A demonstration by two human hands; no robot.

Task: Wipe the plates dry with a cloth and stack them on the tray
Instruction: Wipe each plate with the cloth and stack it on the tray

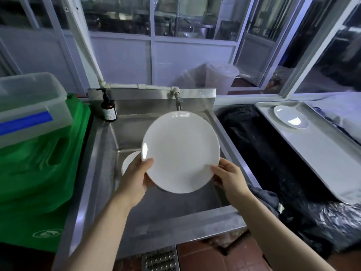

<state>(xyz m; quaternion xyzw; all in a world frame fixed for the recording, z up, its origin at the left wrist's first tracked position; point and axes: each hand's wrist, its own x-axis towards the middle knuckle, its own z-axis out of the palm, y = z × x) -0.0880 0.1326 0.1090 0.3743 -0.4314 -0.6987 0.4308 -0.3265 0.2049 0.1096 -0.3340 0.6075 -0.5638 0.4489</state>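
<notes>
Now both hands hold one white plate (180, 151) above the steel sink (101, 145), tilted toward the camera. The left hand (134, 177) has its grip curled round the plate's lower left rim, thumb on the face; the right hand (231, 178) pinches the lower right rim. A second plate (130, 160) lies in the sink basin, partly hidden. Another plate (291, 116) sits at the far end of the tray (322, 153). A grey cloth (263, 198) lies by the sink's right edge.
</notes>
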